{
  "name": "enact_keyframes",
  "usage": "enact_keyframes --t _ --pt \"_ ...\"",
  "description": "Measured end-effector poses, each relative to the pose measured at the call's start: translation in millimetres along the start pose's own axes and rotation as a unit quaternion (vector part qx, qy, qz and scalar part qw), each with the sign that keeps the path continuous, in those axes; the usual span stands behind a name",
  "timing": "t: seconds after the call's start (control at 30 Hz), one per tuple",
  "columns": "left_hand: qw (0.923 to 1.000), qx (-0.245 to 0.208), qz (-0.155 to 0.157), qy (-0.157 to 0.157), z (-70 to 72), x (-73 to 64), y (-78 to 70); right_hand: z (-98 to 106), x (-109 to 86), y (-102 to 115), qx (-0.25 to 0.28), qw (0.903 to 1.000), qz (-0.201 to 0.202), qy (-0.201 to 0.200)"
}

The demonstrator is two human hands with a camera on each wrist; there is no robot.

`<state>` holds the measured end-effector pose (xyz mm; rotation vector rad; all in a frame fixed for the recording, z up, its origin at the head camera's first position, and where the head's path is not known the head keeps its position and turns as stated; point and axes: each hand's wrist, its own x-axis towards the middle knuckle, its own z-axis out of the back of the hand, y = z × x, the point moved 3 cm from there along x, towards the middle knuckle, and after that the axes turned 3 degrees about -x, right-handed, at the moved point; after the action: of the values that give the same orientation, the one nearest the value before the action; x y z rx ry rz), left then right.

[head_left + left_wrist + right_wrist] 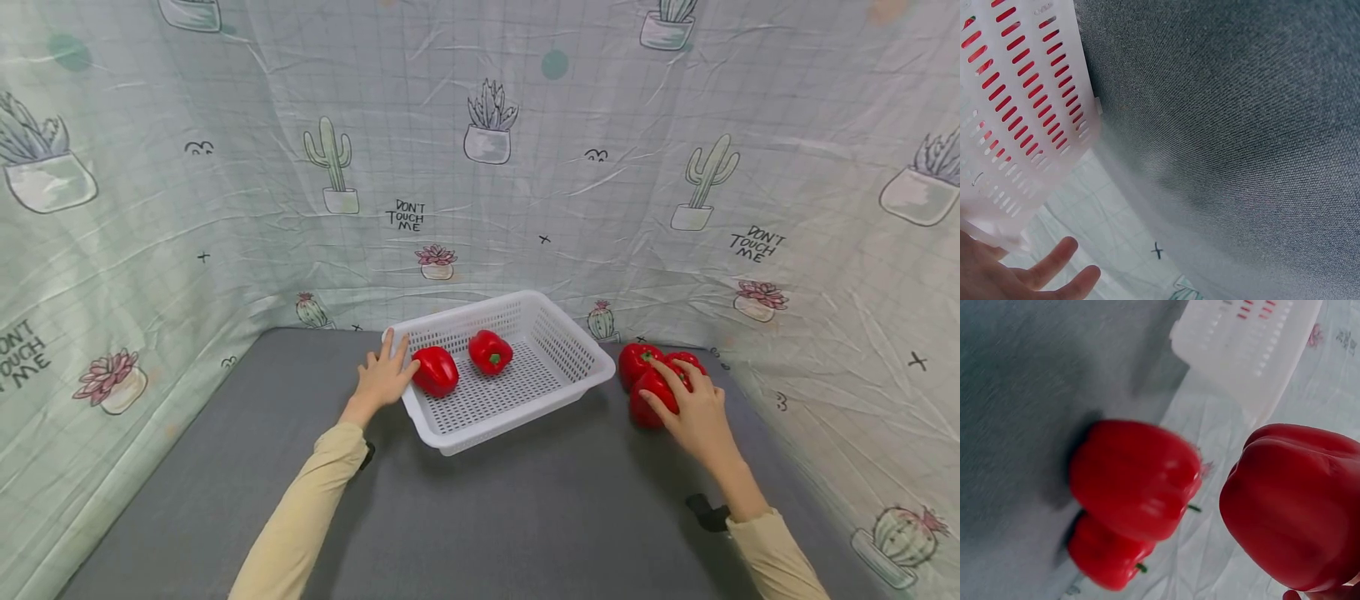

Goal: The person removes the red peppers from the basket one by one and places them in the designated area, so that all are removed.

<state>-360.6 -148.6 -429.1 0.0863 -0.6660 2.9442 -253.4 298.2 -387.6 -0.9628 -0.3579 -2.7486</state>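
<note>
My left hand (381, 382) rests on the left rim of a white perforated plastic basket (517, 417), fingers spread, its thumb reaching over the rim beside a red bell pepper (435, 372). Two extended fingers (1054, 262) show past the basket's corner in the left wrist view. Another red bell pepper (491, 352) lies inside, its green stem facing me. To the right of the basket, my right hand (697, 417) grips a red bell pepper (1297, 503), which appears raised off the table in the right wrist view. Two more peppers (1135, 478) sit close together on the table beyond it.
Dark grey cloth (517, 525) covers the table. A pale curtain (525, 208) printed with potted cacti hangs behind and along both sides, close to the basket's back edge. Both forearms wear cream sleeves (300, 508), with black devices (707, 512) at the wrists.
</note>
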Motion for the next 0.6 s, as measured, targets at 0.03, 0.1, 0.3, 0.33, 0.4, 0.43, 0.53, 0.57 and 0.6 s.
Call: enact_keyframes --t 0.03,0.1,0.3,0.33,0.4,0.43,0.53,0.57,0.6 --pt "1.0 0.0 0.0 0.0 -0.1 0.2 -0.1 0 -0.8 -3 0.002 1.0 -0.004 0.0" --pt "1.0 0.0 -0.001 -0.001 -0.5 0.7 -0.2 2 -1.5 -9 0.01 0.9999 -0.013 0.0" --pt "1.0 0.002 0.001 -0.003 -1.7 2.4 0.6 7 -0.9 -22 0.02 0.9993 -0.028 -0.014" --pt "1.0 0.003 0.0 -0.004 -1.8 2.5 0.8 7 -1.1 -24 0.019 0.9993 -0.028 -0.017" --pt "1.0 0.005 0.0 -0.004 -1.8 2.6 1.1 7 -1.6 -28 0.017 0.9992 -0.028 -0.022" --pt "1.0 0.006 0.0 -0.004 -1.8 2.7 1.3 7 -1.9 -30 0.016 0.9992 -0.029 -0.024" --pt "1.0 0.006 0.0 -0.003 -1.5 2.1 1.3 6 -2.6 -36 0.014 0.999 -0.036 -0.025" --pt "1.0 0.006 0.0 -0.002 -1.4 1.8 1.2 6 -2.7 -38 0.015 0.9988 -0.04 -0.023" --pt "1.0 0.006 0.0 -0.002 -1.3 1.6 1.1 5 -2.7 -40 0.014 0.9987 -0.045 -0.019"
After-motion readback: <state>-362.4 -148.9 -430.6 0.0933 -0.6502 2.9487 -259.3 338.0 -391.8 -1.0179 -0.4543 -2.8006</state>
